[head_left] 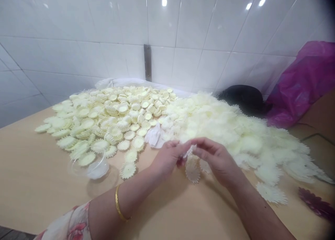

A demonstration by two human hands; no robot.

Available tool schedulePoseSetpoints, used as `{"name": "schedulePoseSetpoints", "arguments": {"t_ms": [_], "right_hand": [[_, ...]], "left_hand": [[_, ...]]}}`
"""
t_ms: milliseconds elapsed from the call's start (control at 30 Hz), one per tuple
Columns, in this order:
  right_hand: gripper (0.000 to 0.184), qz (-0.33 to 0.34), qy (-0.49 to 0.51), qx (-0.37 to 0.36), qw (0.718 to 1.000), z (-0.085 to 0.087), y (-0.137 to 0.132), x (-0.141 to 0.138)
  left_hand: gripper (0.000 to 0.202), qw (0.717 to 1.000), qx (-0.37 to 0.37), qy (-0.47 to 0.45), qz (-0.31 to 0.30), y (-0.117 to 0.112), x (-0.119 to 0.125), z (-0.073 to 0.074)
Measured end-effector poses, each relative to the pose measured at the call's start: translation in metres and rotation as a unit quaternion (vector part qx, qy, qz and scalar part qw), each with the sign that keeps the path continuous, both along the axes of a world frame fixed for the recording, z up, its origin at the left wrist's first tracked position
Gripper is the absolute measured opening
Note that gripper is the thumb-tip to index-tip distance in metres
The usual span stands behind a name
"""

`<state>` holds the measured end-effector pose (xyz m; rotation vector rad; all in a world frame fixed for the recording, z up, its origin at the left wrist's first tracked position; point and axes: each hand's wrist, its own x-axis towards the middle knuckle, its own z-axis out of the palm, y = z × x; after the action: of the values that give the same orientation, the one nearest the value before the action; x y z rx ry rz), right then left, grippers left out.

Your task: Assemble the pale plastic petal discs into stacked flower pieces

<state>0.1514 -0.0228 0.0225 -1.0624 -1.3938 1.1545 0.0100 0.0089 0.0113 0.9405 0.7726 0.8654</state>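
My left hand (167, 158) and my right hand (218, 159) meet near the middle of the table, both closed. Their fingertips pinch a small whitish fabric flower piece (190, 151), mostly hidden by the fingers. Just below it a pale round piece with a toothed edge (193, 173) shows; whether it hangs from my fingers or lies on the table I cannot tell. Beyond my left hand is a crumpled white cloth (155, 136). A heap of pale yellow cupped flower pieces (112, 117) spreads to the left. Thin, flat flower layers (222, 124) pile up to the right.
A clear plastic bowl (97, 169) with something white in it stands at the heap's front left. A dark red flower piece (316, 203) lies at the right. Behind are a black rounded object (242, 98), a magenta plastic bag (303, 82) and a tiled wall (117, 20).
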Motion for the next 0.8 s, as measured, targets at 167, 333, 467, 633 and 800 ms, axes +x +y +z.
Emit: {"name": "schedulePoseSetpoints", "arguments": {"t_ms": [167, 333, 467, 633, 800], "right_hand": [[0.012, -0.008, 0.010, 0.025, 1.000, 0.000, 0.001, -0.001], [0.021, -0.092, -0.039, 0.037, 0.994, 0.000, 0.001, -0.001], [0.025, -0.166, -0.003, 0.018, 0.986, -0.004, 0.005, 0.003], [0.029, -0.255, 0.071, 0.024, 0.964, -0.012, 0.013, 0.012], [0.032, -0.272, -0.028, 0.051, 0.961, -0.006, 0.011, 0.014]], "left_hand": [[0.041, 0.999, 0.008, -0.006, -0.038, 0.001, -0.001, 0.000], [0.042, 0.998, -0.012, -0.021, -0.056, 0.002, -0.002, 0.002], [0.032, 0.999, -0.021, -0.004, -0.038, 0.002, -0.001, 0.003], [0.031, 0.992, 0.059, 0.092, -0.069, 0.003, -0.002, -0.004], [0.035, 0.964, 0.161, 0.211, -0.009, 0.001, -0.001, -0.004]]}}
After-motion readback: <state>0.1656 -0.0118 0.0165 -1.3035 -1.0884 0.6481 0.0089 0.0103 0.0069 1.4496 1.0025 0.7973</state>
